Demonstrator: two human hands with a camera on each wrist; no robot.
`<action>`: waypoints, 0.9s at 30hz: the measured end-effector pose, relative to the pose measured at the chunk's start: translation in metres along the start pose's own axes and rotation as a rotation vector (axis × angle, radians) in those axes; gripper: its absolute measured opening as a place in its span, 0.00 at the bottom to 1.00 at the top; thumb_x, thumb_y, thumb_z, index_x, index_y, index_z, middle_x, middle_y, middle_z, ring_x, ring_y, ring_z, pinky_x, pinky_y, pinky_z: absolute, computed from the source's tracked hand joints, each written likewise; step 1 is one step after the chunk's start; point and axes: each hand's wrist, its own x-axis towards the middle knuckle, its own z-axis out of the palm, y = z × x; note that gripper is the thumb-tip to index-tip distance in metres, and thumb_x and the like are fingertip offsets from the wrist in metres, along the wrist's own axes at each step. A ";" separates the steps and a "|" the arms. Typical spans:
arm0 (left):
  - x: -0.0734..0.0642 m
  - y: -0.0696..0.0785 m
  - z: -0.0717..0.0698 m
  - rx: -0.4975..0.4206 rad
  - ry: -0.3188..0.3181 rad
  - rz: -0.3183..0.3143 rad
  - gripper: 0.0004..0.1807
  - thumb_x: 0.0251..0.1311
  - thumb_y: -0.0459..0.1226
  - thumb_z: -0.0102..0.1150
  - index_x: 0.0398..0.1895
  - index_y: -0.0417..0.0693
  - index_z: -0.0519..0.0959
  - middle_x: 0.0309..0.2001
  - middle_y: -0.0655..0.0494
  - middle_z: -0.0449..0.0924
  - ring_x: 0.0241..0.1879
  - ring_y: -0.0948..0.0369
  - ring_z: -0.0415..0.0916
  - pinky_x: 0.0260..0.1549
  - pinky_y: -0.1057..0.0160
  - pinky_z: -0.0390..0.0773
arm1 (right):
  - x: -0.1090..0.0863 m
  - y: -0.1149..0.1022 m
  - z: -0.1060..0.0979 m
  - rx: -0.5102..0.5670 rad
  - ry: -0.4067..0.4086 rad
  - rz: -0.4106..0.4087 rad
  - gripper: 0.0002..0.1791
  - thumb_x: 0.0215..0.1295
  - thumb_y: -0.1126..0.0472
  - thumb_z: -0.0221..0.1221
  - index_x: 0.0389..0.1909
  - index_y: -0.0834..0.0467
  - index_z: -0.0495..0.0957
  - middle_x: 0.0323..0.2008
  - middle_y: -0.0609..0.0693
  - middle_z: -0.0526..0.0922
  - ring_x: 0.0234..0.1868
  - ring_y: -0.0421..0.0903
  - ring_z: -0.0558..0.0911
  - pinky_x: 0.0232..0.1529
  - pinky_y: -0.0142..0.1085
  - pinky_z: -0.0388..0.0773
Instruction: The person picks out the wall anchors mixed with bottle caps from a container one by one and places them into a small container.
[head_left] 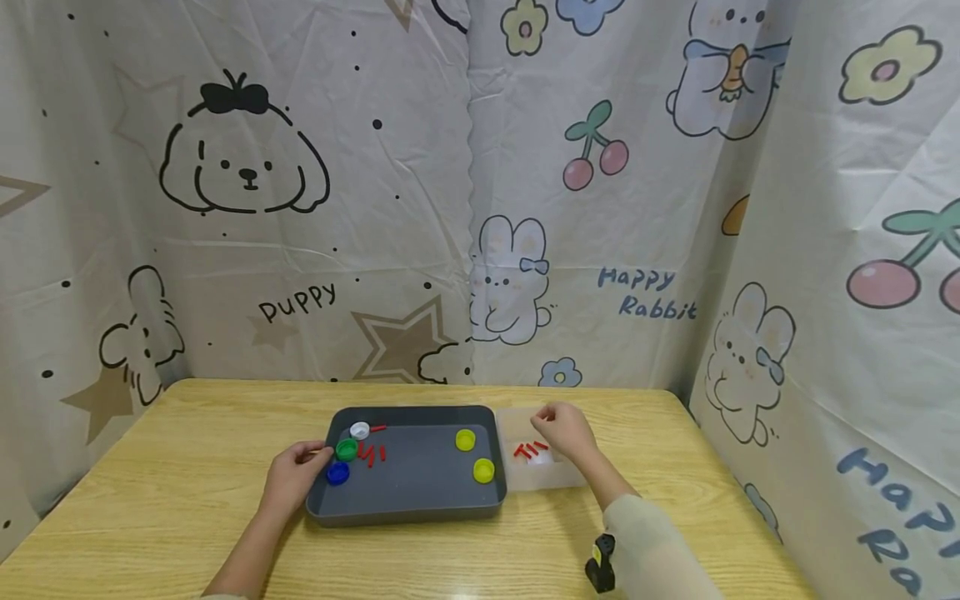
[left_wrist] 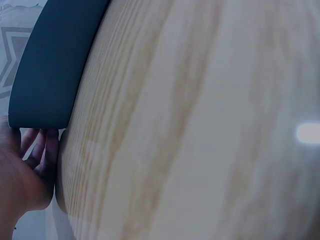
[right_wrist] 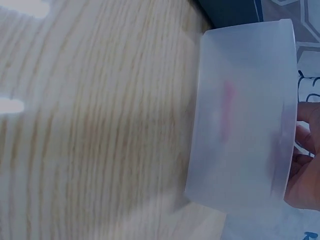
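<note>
My left hand (head_left: 294, 473) holds the left rim of a dark grey tray (head_left: 405, 506), its fingers against the end wall in the left wrist view. Near those fingertips, inside the tray, sit a white cup (head_left: 360, 431), a green cup (head_left: 347, 450) and a blue cup (head_left: 338, 473). Several short red sticks (head_left: 382, 453) lie beside them. My right hand (head_left: 566, 429) is above a translucent box (right_wrist: 240, 125), fingers bent; whether they pinch anything is hidden. Inside the box lie several red sticks (head_left: 532, 451).
Two yellow cups (head_left: 465, 440) stand toward the tray's right end. The box adjoins the tray's right side. Both rest on a wooden table (head_left: 225, 417), with a printed curtain (head_left: 405, 208) behind. A black strapped device (head_left: 601, 563) shows by the right sleeve (head_left: 652, 533).
</note>
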 end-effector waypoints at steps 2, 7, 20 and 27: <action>0.000 0.000 0.000 -0.001 0.001 0.001 0.24 0.62 0.45 0.54 0.53 0.35 0.75 0.45 0.41 0.80 0.38 0.64 0.73 0.36 0.69 0.71 | 0.002 -0.003 0.000 -0.004 0.003 -0.005 0.08 0.60 0.57 0.58 0.30 0.58 0.81 0.27 0.49 0.80 0.26 0.42 0.73 0.29 0.34 0.69; 0.000 0.000 0.000 -0.008 0.001 -0.001 0.23 0.62 0.45 0.54 0.52 0.35 0.75 0.45 0.41 0.80 0.38 0.64 0.73 0.36 0.69 0.71 | 0.005 -0.015 0.001 -0.012 0.012 -0.024 0.09 0.59 0.55 0.59 0.30 0.57 0.81 0.27 0.49 0.79 0.26 0.43 0.74 0.28 0.34 0.69; -0.001 0.001 0.001 -0.013 0.012 -0.005 0.23 0.61 0.45 0.56 0.52 0.35 0.76 0.44 0.41 0.81 0.37 0.66 0.73 0.34 0.70 0.71 | 0.011 -0.048 0.011 0.018 -0.006 -0.095 0.08 0.58 0.57 0.59 0.33 0.57 0.81 0.25 0.49 0.76 0.25 0.43 0.71 0.25 0.32 0.67; -0.001 0.000 0.001 -0.013 0.006 -0.009 0.24 0.62 0.46 0.55 0.52 0.35 0.75 0.46 0.40 0.80 0.43 0.57 0.75 0.36 0.69 0.71 | 0.011 -0.069 0.017 0.039 -0.038 -0.135 0.10 0.58 0.56 0.59 0.37 0.58 0.80 0.25 0.50 0.76 0.25 0.44 0.71 0.26 0.33 0.67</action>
